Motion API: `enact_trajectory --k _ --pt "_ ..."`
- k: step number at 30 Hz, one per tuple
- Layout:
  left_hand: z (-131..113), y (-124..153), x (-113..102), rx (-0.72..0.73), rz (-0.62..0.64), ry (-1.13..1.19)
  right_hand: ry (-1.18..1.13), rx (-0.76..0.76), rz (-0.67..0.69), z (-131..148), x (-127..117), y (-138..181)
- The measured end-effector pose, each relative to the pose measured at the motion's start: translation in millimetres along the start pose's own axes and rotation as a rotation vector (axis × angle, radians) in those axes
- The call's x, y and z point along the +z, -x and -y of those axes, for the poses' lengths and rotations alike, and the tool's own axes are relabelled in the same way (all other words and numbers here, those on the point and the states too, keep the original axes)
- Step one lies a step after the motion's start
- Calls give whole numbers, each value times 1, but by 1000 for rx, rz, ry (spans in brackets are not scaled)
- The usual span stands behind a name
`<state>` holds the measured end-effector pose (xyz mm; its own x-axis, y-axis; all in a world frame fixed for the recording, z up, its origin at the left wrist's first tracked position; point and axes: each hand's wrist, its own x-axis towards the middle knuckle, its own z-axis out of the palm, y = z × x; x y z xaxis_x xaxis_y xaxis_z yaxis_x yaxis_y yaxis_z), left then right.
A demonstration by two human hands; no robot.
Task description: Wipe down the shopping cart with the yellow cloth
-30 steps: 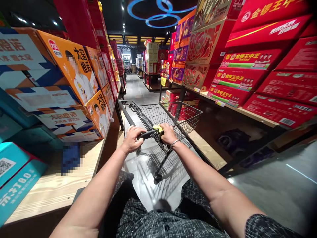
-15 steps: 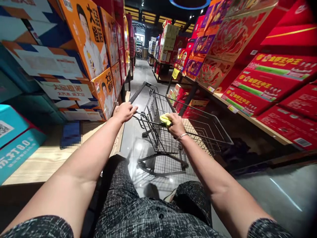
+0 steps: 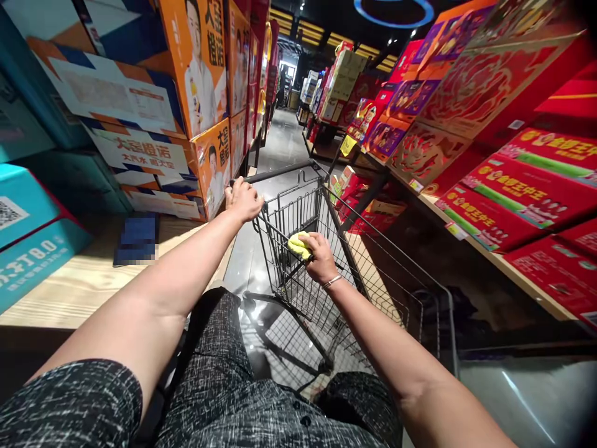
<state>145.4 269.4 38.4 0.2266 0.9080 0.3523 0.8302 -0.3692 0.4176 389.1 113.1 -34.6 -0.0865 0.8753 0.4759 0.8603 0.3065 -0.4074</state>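
Observation:
A black wire shopping cart [image 3: 326,249] stands turned sideways in the aisle just in front of my legs. My left hand [image 3: 243,199] is closed on the cart's handle bar near its left end. My right hand [image 3: 319,258] reaches down into the basket and presses a bunched yellow cloth [image 3: 300,244] against the wire side. A thin bracelet sits on that wrist. The basket holds nothing else that I can see.
Orange and blue boxes [image 3: 186,112] are stacked on a wooden shelf [image 3: 93,292] to the left, with teal boxes [image 3: 28,236] nearer me. Red gift boxes [image 3: 504,186] fill the shelves on the right. The glossy grey aisle floor [image 3: 280,143] runs ahead.
The cart has swung round, its handle now at the far left and its basket toward me. My left hand stayed on the handle; my right hand moved the cloth down inside the basket.

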Motion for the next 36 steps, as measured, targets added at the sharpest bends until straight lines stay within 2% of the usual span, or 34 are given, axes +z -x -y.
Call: enact_trajectory --k 5,10,12,16,19,21,23,27,29,31,33,36 --pt "-8 8 13 -72 52 18 -96 -14 34 8 14 -23" --pt "2 0 26 -94 45 37 -149 -14 37 11 28 -43" --pt "11 -6 31 -79 15 81 -212 -39 107 10 25 -49" --pt "27 -17 39 -32 -27 186 -277 -186 290 6 11 -74" --pt "36 -23 38 -7 18 198 -307 -234 233 10 15 -114" --pt "41 -26 36 14 51 193 -359 -230 157 15 31 -141" --pt "45 -29 34 32 61 200 -450 -190 161 21 53 -158" --pt "54 -39 36 26 40 197 -726 7 367 13 79 -153" --pt "56 -47 37 13 30 185 -796 74 481 -3 77 -139" --pt "56 -54 37 -17 23 173 -747 50 551 -23 68 -128" --pt "51 -58 37 -70 22 140 -603 -56 526 -43 59 -124" --pt "33 -55 40 -110 39 36 -359 -174 247 -66 52 -141"
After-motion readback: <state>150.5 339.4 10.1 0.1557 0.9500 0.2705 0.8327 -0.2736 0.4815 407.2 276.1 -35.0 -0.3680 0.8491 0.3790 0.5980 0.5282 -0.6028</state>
